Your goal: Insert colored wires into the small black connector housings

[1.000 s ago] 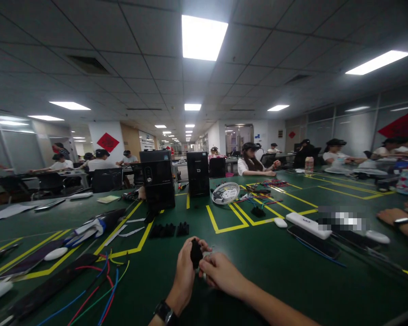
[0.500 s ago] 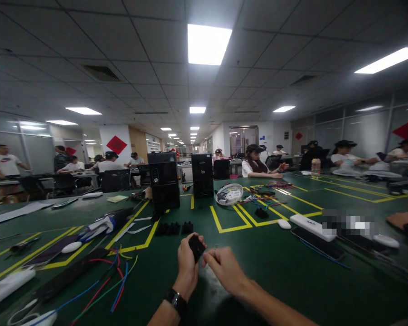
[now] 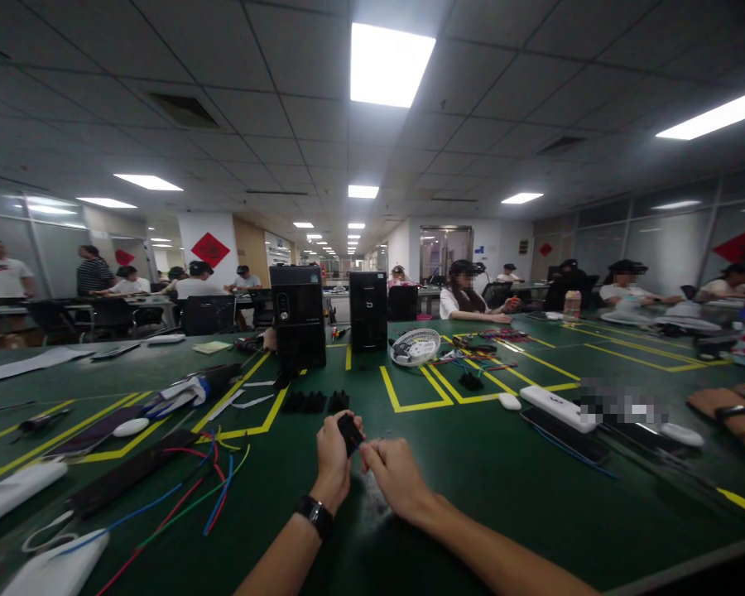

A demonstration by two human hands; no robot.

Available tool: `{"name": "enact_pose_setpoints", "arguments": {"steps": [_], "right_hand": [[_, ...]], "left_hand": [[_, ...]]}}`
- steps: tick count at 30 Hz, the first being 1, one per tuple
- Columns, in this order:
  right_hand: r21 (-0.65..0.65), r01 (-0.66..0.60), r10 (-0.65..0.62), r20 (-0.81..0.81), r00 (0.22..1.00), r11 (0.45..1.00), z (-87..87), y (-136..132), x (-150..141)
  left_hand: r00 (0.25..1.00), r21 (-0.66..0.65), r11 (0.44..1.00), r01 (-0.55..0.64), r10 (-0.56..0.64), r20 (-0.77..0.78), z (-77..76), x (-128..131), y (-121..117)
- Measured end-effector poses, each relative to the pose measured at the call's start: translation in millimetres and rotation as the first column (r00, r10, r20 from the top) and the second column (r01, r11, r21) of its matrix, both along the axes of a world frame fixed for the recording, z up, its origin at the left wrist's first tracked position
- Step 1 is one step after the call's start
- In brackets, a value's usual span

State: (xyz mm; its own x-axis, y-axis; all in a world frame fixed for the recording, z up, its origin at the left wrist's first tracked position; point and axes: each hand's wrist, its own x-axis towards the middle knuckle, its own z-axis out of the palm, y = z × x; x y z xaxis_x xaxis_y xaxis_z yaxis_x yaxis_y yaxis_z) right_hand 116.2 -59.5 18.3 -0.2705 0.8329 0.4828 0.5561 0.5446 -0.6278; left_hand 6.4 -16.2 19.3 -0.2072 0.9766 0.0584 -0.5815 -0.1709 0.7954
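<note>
My left hand (image 3: 331, 457), with a black watch on its wrist, is closed round a small black plastic part (image 3: 349, 432) held just above the green table (image 3: 509, 480). My right hand (image 3: 395, 478) sits right beside it with the fingers pinched together at the part's lower edge; what they pinch is too small to make out. Both hands are low in the middle of the view, close together and touching.
Several more black parts (image 3: 314, 402) lie just beyond my hands. Coloured wires (image 3: 192, 497) and a black strip (image 3: 124, 476) lie at left. Two black computer towers (image 3: 298, 316) stand further back, a white fan guard (image 3: 415, 347) to their right. White power strip (image 3: 562, 408) and another person's arm (image 3: 729, 414) at right.
The view has tilted and shifted a little. My hands have stayed together on the black part, turning it slightly; they now sit a bit higher and further forward in the picture.
</note>
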Motion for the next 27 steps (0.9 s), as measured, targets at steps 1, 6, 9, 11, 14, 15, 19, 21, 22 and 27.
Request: {"name": "enact_pose_setpoints", "arguments": {"steps": [1,6,9,11,14,15,19,21,22,27], "right_hand": [[0.009,0.016,-0.016,-0.012,1.0,1.0,1.5,-1.1,1.7],[0.032,-0.009,0.005,0.124,0.992,0.999,-10.6,-3.0,-1.7],[0.024,-0.033,0.029,0.144,0.989,0.999,-16.7,-2.2,-8.4],[0.018,-0.058,0.056,0.095,0.994,0.998,-13.0,-2.6,-9.2],[0.022,-0.066,0.066,-0.007,0.998,0.998,-3.0,-4.8,-4.1],[0.028,-0.056,0.057,-0.032,0.998,0.998,-1.0,-5.4,-1.8],[0.034,-0.054,0.053,0.012,0.999,0.998,-6.6,-4.0,1.1],[0.019,-0.059,0.058,0.072,0.996,0.998,-11.9,-2.3,-2.0],[0.012,-0.064,0.062,0.084,0.994,0.998,-13.2,-1.8,-4.0],[-0.054,-0.061,0.058,-0.057,0.997,0.997,-3.6,-4.6,-6.6]], "left_hand": [[1.0,0.017,1.0,0.008,-0.008,0.004,0.5,2.0,-0.1],[0.973,-0.027,0.989,0.145,-0.138,0.183,3.0,3.9,-2.5],[0.971,-0.013,0.989,0.145,-0.14,0.194,1.9,-3.6,-3.3],[0.994,0.052,0.996,0.071,-0.075,0.076,1.4,-8.3,-2.5],[0.992,0.172,0.985,-0.014,0.035,-0.121,2.8,-8.7,-1.4],[0.99,0.199,0.98,-0.01,0.037,-0.133,4.0,-6.6,-1.6],[0.983,0.143,0.982,0.122,-0.139,0.118,7.9,3.4,-4.3],[0.949,0.076,0.978,0.193,-0.206,0.239,7.9,3.7,-5.0],[0.943,0.058,0.978,0.2,-0.209,0.258,7.5,2.2,-4.8],[0.998,0.195,0.981,-0.015,0.026,-0.049,5.3,-7.1,-1.1]]}}
